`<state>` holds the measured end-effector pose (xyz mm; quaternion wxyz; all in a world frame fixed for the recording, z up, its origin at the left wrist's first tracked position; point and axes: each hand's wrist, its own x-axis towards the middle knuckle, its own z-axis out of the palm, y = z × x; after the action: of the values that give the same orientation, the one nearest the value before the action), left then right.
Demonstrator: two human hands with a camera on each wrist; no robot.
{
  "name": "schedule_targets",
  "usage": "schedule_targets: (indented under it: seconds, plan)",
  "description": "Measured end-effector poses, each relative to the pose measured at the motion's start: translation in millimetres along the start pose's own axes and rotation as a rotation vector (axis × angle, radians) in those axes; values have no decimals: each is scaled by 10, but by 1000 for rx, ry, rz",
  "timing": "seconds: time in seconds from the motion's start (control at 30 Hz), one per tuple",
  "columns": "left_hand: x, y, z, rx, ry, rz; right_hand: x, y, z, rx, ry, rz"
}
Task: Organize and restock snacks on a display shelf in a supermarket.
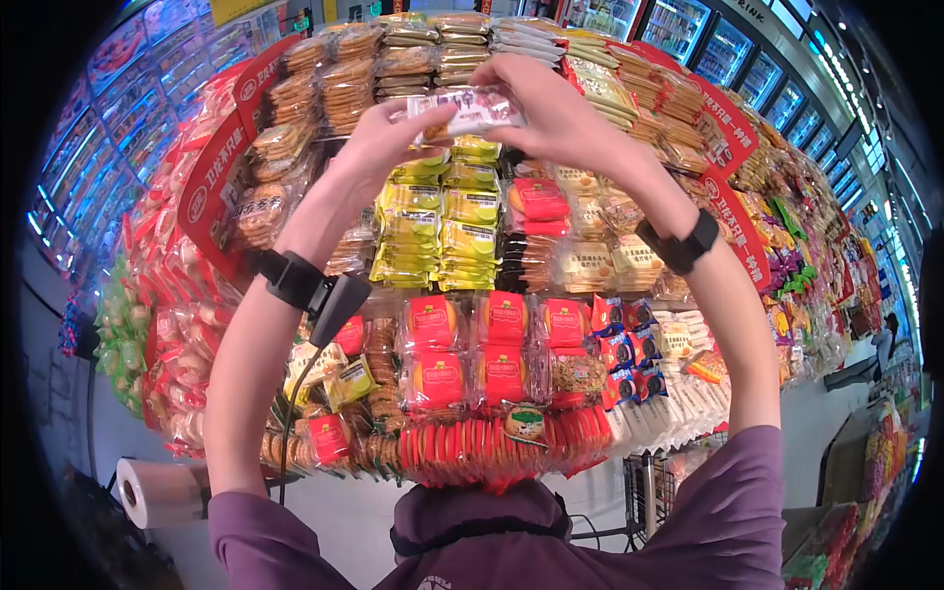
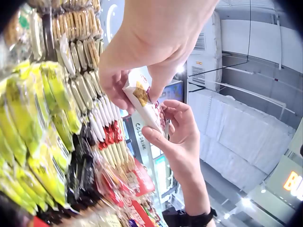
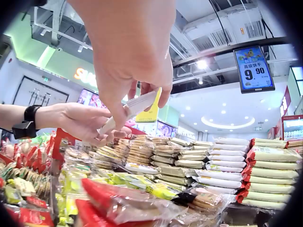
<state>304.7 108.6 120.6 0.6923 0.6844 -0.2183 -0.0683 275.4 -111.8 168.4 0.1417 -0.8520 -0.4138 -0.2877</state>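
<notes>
Both hands hold one white snack packet (image 1: 468, 110) with dark printing up over the far part of a snack display. The left hand (image 1: 379, 138) pinches its left end between thumb and fingers. At the other end, the right hand (image 1: 551, 106) grips it with the thumb below and fingers above. In the left wrist view the packet (image 2: 147, 108) shows a yellowish patch on its side. From the right wrist the packet (image 3: 130, 112) appears edge-on and tilted. Yellow packets (image 1: 470, 211) lie in stacks just under the hands.
Red-labelled packs (image 1: 506, 374) and blue cookie packs (image 1: 629, 349) fill the near side of the display. Red banner strips (image 1: 211, 187) edge it. A plastic bag roll (image 1: 162, 494) stands at lower left. Drink fridges (image 1: 723, 49) line the back, and a price screen (image 3: 254, 69) hangs overhead.
</notes>
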Motion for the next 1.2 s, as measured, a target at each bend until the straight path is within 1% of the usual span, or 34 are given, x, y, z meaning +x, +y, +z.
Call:
schedule_targets:
  seconds: [0.03, 0.1, 0.13, 0.2, 0.3, 0.37, 0.4, 0.43, 0.47, 0.5, 0.57, 0.6, 0.7, 0.73, 0.8, 0.9, 1.03, 1.2]
  plan:
    - [-93, 2, 92, -64, -21, -2, -81, -124, -69, -18, -11, 6]
    - [-339, 77, 268, -77, -47, -9, -278, -351, -195, -50, -32, 26]
    - [-452, 88, 355, -90, -4, -8, -378, -461, -241, -54, 39, 11]
    - [-711, 121, 461, -88, -13, 62, -576, -687, -294, -52, 172, -17]
    - [-1143, 118, 562, -123, 8, 143, -865, -1098, -296, 169, 252, 277]
    - [-1425, 98, 620, -1, 43, 175, -1061, -1315, -225, 662, 214, 562]
    - [-1521, 13, 650, 44, 62, 281, -1168, -1380, -193, 645, 178, 553]
    - [-1659, 24, 662, 52, 51, 208, -1280, -1446, -158, 629, 144, 549]
    - [-1744, -33, 677, 37, 38, 269, -1343, -1572, -118, 647, 171, 610]
    - [-1808, -102, 686, 21, 24, 332, -1406, -1647, -89, 532, 182, 510]
    - [-1903, -198, 621, 215, -28, 551, -1488, -1761, -38, 405, 259, 307]
    - [-1938, -226, 598, 310, -57, 664, -1535, -1832, -18, 353, 280, 296]
    - [-2109, -198, 633, 460, -1, 742, -1649, -2018, 54, 225, 344, 271]
    - [-2131, -227, 643, 463, 15, 785, -1684, -2070, 107, 205, 369, 276]
    - [-2201, -225, 654, 480, 14, 781, -1767, -2170, 172, 179, 392, 307]
    - [-2311, -287, 681, 476, 7, 743, -1856, -2256, 277, 226, 437, 362]
    - [-2380, -419, 677, 457, 4, 716, -1931, -2327, 356, 270, 448, 434]
    - [-2435, -472, 694, 422, 34, 708, -1969, -2330, 440, 308, 453, 441]
